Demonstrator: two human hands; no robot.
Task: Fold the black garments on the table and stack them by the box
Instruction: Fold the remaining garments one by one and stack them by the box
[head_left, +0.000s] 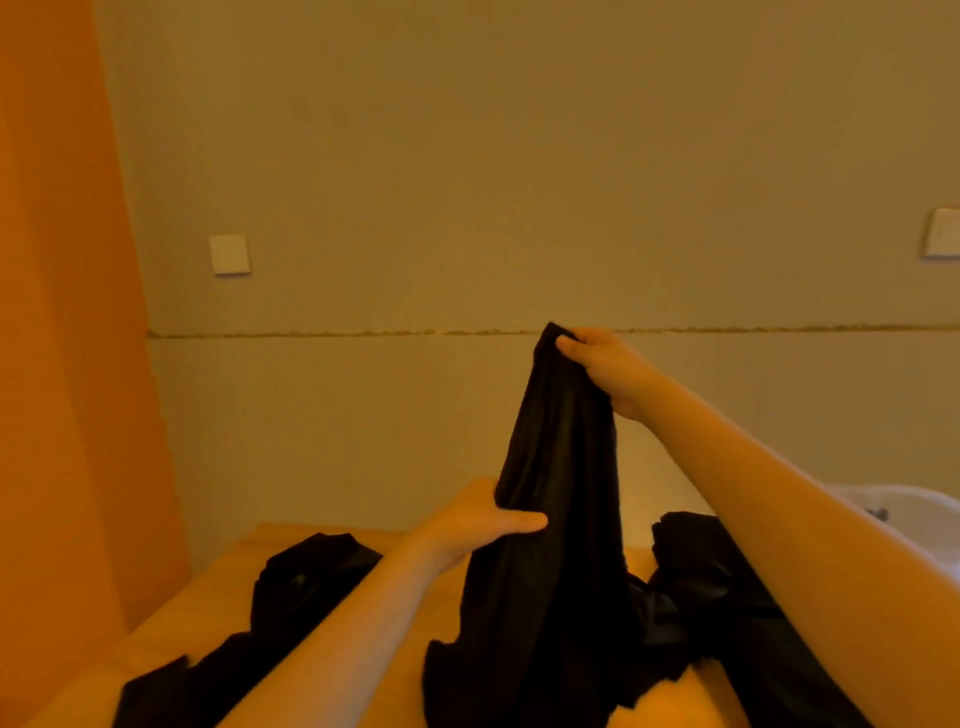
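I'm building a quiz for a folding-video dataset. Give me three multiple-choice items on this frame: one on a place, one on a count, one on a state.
1. Where is the right hand on the lifted black garment?
A. at its top end
B. at its bottom hem
C. not touching it

2. How many white wall switch plates show?
A. none
B. two
C. four

3. What state is the lifted garment in?
A. folded flat
B. hanging bunched
C. stacked by a box

Answers:
1 A: its fingers pinch the top, while the left hand holds lower down.
2 B: left plate, right plate.
3 B: it drapes down onto the wooden table.
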